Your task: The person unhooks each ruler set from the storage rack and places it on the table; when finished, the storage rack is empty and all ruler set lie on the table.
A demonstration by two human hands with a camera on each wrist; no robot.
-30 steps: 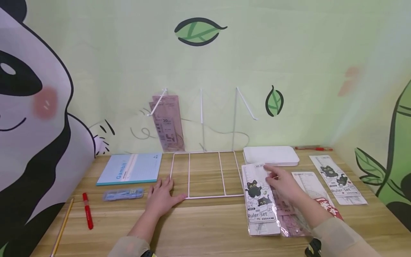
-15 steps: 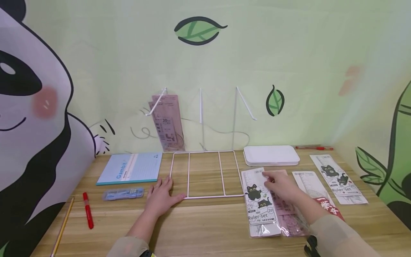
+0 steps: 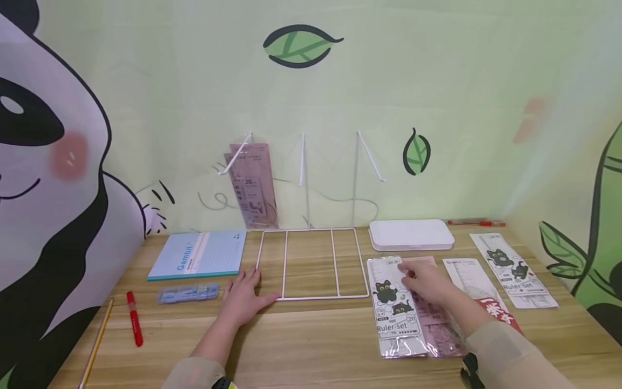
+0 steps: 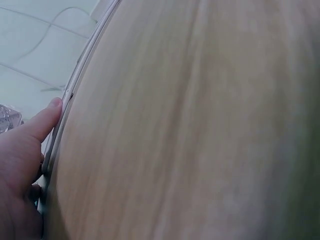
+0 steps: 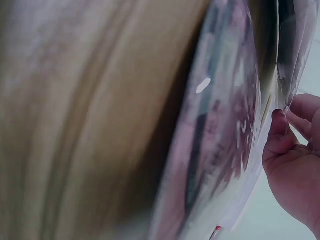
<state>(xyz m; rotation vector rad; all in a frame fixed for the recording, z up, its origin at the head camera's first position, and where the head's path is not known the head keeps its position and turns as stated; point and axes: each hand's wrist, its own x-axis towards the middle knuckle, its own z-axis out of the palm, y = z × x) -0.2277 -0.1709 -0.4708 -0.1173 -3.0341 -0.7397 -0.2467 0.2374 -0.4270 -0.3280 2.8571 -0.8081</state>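
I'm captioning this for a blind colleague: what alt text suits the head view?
A person's right hand pinches the edge of a black-cat Ruler-set packet at a wooden desk, while the left hand touches a white wire rack. Pink packaging hangs from the rack's leftmost prong.

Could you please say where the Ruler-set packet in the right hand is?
In the head view, the Ruler-set packet is right of centre, pinched by the right hand, partly over a pink packet, beside the wire rack.
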